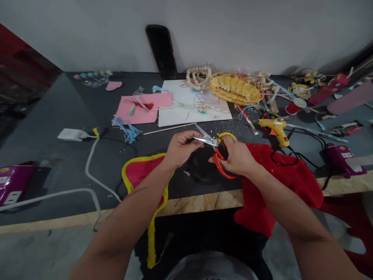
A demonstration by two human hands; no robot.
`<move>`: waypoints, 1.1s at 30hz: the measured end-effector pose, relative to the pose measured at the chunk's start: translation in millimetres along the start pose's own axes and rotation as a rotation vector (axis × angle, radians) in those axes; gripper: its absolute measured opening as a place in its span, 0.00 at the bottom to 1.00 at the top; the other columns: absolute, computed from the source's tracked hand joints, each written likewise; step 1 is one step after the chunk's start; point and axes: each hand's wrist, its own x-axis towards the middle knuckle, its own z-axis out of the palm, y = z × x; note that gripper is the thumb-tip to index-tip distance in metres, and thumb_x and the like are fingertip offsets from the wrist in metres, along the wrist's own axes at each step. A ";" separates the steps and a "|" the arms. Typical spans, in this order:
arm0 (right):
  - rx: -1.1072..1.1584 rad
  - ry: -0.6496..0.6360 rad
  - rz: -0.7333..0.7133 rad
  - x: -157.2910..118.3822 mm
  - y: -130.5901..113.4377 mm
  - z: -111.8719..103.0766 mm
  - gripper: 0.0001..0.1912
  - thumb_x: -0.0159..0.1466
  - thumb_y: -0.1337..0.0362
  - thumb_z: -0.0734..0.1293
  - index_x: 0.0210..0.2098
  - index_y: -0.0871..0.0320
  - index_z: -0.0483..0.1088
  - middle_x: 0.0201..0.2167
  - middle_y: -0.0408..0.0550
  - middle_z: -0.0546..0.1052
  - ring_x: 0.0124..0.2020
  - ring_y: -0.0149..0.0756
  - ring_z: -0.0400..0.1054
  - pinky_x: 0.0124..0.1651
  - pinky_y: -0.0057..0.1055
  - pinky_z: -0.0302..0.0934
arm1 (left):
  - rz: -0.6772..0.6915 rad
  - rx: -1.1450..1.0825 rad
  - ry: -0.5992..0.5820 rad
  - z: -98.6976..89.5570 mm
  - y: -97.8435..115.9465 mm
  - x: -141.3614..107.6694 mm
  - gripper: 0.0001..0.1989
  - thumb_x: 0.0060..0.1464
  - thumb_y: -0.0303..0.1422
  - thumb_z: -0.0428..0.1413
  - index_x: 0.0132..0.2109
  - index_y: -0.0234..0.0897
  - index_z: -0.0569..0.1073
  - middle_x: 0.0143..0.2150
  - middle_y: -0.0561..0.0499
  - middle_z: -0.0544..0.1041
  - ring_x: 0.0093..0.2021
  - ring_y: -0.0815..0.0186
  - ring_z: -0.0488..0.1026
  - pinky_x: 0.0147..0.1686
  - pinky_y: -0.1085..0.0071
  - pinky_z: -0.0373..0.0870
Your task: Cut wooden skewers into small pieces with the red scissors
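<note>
In the head view my right hand grips a pair of scissors by its red and yellow handles. The silver blades stand apart and point left. Close to them is my left hand, thumb and fingers pinched together; anything between them is too small to make out. One blade passes by the left fingertips. Beneath my left forearm lies a red cloth piece with yellow trim, a yellow strip hanging off the table edge. A red fuzzy cloth is under my right forearm and drapes over the edge.
A yellow glue gun with a black cord lies right of my hands. Behind are a yellow wicker basket, white board, pink sheet, blue tassels and a leaning phone. A white cable crosses the left.
</note>
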 end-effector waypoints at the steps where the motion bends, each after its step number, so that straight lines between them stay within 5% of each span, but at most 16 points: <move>1: -0.008 -0.002 0.011 -0.2 -0.9 0.0 0.27 0.60 0.41 0.62 0.43 0.60 0.60 0.37 0.56 0.74 0.39 0.48 0.71 0.37 0.38 0.62 | 0.000 -0.014 0.006 0.8 0.1 -0.3 0.12 0.43 0.38 0.65 0.31 0.34 0.77 0.24 0.52 0.77 0.26 0.69 0.72 0.30 0.73 0.69; 9: -0.001 -0.001 0.087 0.2 0.6 2.7 0.31 0.59 0.40 0.63 0.47 0.61 0.61 0.37 0.56 0.75 0.39 0.49 0.72 0.37 0.38 0.63 | 0.028 -0.010 0.079 2.3 -2.8 -0.5 0.13 0.41 0.37 0.67 0.34 0.34 0.78 0.30 0.51 0.79 0.31 0.69 0.74 0.34 0.73 0.70; 20: 0.012 0.023 -0.045 3.2 7.9 2.1 0.32 0.57 0.40 0.63 0.46 0.61 0.60 0.45 0.62 0.71 0.49 0.55 0.67 0.47 0.49 0.65 | -0.001 0.120 0.013 0.8 -0.2 0.5 0.03 0.43 0.31 0.61 0.29 0.35 0.77 0.24 0.53 0.78 0.26 0.69 0.72 0.30 0.74 0.67; 33: -0.035 0.019 0.026 0.1 -0.3 2.1 0.27 0.60 0.42 0.62 0.44 0.60 0.60 0.37 0.56 0.73 0.39 0.48 0.70 0.38 0.39 0.64 | -0.003 0.017 0.031 3.0 -0.4 -1.2 0.10 0.45 0.38 0.64 0.32 0.35 0.77 0.25 0.52 0.78 0.27 0.68 0.73 0.32 0.72 0.70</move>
